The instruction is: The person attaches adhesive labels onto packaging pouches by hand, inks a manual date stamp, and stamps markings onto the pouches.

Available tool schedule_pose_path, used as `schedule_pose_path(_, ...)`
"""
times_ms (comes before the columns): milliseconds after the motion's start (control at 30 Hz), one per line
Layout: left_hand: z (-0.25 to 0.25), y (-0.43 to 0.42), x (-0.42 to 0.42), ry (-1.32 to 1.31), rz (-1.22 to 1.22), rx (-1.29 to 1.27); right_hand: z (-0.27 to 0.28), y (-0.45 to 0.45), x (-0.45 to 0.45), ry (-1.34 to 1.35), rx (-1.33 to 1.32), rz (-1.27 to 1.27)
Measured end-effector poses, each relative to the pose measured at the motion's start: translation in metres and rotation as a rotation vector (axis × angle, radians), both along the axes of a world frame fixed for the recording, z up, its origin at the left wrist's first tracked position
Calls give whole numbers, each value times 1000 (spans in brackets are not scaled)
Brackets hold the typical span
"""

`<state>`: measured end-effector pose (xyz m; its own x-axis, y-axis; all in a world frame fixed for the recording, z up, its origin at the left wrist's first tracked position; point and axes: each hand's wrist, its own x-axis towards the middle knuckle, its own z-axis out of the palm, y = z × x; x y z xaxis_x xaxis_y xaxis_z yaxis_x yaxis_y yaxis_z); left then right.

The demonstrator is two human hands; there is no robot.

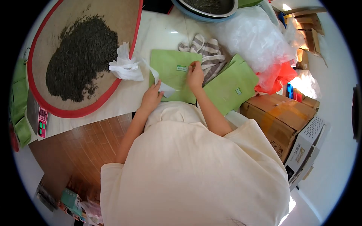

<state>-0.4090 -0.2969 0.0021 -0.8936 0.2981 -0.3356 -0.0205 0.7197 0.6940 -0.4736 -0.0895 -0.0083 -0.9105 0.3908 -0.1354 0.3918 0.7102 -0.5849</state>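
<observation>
A green bag [166,60] lies flat on the table in front of me, with a small green-and-white label [181,68] on its upper face. My left hand [152,98] is closed on a white paper strip [166,89], which curls up over the bag's left side. My right hand [195,78] rests by the bag's right edge, beside the label, its fingers bent together; whatever is between the fingertips is too small to make out. To the right, more green bags [233,84] lie in a stack, the top one bearing a similar label [238,90].
Dark dried leaves [81,56] cover a round, red-rimmed tray [71,112], with crumpled white paper [126,66] at its edge. A scale [41,120] is at left. Striped cloth [211,54], clear plastic bags [250,35], a basin [226,15] and a cardboard box [277,113] surround the right side.
</observation>
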Motion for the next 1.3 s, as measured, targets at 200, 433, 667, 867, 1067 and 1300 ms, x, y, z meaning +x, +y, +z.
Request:
schedule_pose_path(200, 0, -3, -3, -20, -43, -13, -21, -13, 5, 81, -93, 262)
schedule_pose_path(433, 5, -12, -12, 31, -127, -23, -1, -2, -19, -313, -937, -148)
schedule_pose_path(667, -5, -16, -4, -87, -100, 60, -24, 35, 51, 240, -51, -222)
schedule_pose_path(867, 35, -15, -1, -58, -128, 59, 41, 9, 40, 140, -448, -188)
schedule_pose_path(1067, 83, 5, 5, 113, -145, 258, 87, 115, 79, 326, -102, -530)
schedule_pose_path(1300, 120, 30, 3, -127, -411, 266, 102, 135, 147, 457, 279, -378)
